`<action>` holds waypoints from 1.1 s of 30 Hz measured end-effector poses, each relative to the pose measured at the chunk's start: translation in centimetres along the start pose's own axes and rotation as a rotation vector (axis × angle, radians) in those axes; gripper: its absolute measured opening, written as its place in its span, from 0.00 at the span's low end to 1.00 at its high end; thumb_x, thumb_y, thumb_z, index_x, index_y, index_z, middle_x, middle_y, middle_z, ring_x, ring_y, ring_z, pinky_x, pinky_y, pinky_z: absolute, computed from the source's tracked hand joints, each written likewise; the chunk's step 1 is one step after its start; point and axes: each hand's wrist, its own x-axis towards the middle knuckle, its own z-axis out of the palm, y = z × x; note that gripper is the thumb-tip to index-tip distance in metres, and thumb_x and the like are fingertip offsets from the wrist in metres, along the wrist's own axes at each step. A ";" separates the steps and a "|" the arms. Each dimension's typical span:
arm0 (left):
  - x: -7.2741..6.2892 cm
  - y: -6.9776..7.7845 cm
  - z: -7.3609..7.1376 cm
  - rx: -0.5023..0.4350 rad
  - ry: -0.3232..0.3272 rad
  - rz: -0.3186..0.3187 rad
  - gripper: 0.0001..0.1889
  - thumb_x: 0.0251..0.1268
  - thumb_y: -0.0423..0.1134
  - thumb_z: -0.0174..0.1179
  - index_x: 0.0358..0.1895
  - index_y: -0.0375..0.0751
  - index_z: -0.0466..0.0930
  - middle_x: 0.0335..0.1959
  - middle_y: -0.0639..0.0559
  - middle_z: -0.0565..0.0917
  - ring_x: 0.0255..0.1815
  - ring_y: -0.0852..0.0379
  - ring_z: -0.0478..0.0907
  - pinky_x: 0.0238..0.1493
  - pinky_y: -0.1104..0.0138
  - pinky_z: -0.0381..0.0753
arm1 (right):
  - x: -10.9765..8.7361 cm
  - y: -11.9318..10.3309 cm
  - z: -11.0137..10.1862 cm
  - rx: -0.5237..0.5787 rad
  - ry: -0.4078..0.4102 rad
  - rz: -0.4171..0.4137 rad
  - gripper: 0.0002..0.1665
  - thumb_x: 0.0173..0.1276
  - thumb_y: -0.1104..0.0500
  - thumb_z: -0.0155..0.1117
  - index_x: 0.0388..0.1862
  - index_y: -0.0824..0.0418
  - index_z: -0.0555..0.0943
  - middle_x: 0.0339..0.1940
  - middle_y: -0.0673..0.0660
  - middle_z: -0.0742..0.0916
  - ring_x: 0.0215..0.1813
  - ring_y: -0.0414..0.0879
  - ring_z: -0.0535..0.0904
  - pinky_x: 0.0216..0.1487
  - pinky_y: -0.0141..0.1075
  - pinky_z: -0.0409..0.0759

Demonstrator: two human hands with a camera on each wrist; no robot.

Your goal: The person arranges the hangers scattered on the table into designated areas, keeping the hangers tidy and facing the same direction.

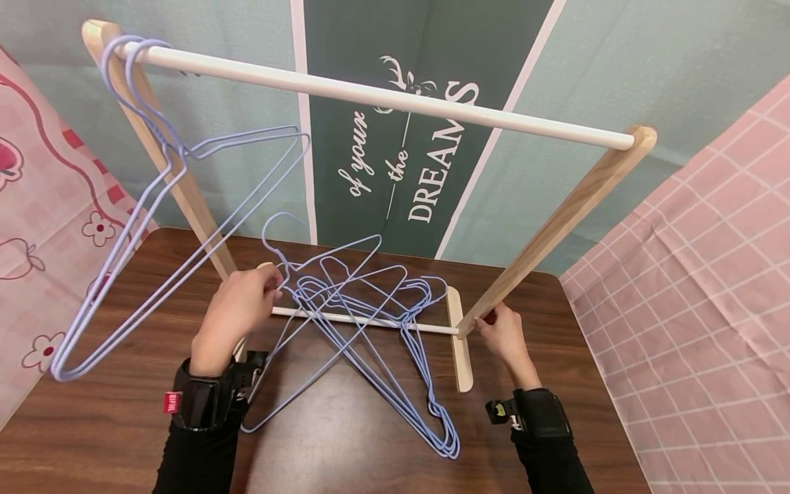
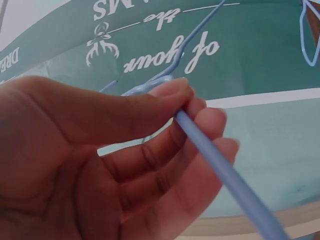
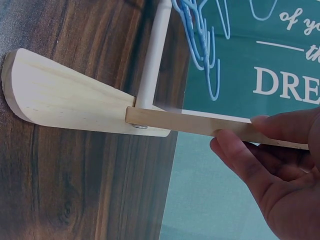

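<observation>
Between thumb and fingers my left hand pinches a blue wire hanger just below its hook, lifted over a tangled pile of blue hangers. The pile lies across the low white bar of a small wooden clothes rack. At the right, my right hand grips the rack's wooden upright near its foot, thumb on one side and fingers on the other. Two blue hangers hang from the left end of the white top rail.
A brown wood-grain table carries the rack. Behind it hangs a green curtain with white lettering. Pink patterned cloth stands at the left and pink checked cloth at the right. The right wooden foot rests flat on the table.
</observation>
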 end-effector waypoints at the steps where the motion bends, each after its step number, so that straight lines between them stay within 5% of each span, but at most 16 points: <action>1: 0.0 0.0 -0.1 0.003 0.008 0.004 0.04 0.53 0.28 0.60 0.32 0.35 0.76 0.22 0.46 0.77 0.23 0.45 0.72 0.25 0.52 0.68 | 0.0 0.0 0.0 0.000 -0.001 0.004 0.15 0.60 0.68 0.60 0.45 0.75 0.73 0.31 0.68 0.81 0.29 0.55 0.79 0.26 0.40 0.74; 12: 0.0 0.7 -2.3 0.010 0.043 -0.046 0.04 0.55 0.29 0.59 0.34 0.35 0.76 0.23 0.44 0.78 0.22 0.43 0.71 0.22 0.52 0.66 | 0.1 0.0 0.1 0.007 -0.014 0.016 0.15 0.61 0.68 0.60 0.45 0.76 0.73 0.32 0.69 0.81 0.31 0.56 0.79 0.27 0.41 0.76; 22: 0.0 2.3 -4.0 0.046 0.184 -0.009 0.04 0.55 0.29 0.58 0.34 0.31 0.76 0.27 0.38 0.80 0.28 0.35 0.75 0.27 0.48 0.68 | 0.0 0.0 0.1 0.009 -0.011 0.016 0.15 0.61 0.68 0.60 0.45 0.76 0.73 0.31 0.69 0.81 0.30 0.56 0.79 0.26 0.41 0.75; 33: -0.1 3.8 -6.4 0.046 0.260 -0.045 0.03 0.57 0.30 0.56 0.34 0.34 0.76 0.26 0.39 0.79 0.28 0.34 0.74 0.25 0.46 0.67 | 0.0 -0.1 0.1 -0.001 -0.001 0.011 0.15 0.60 0.68 0.60 0.44 0.76 0.74 0.30 0.67 0.81 0.29 0.54 0.78 0.25 0.40 0.74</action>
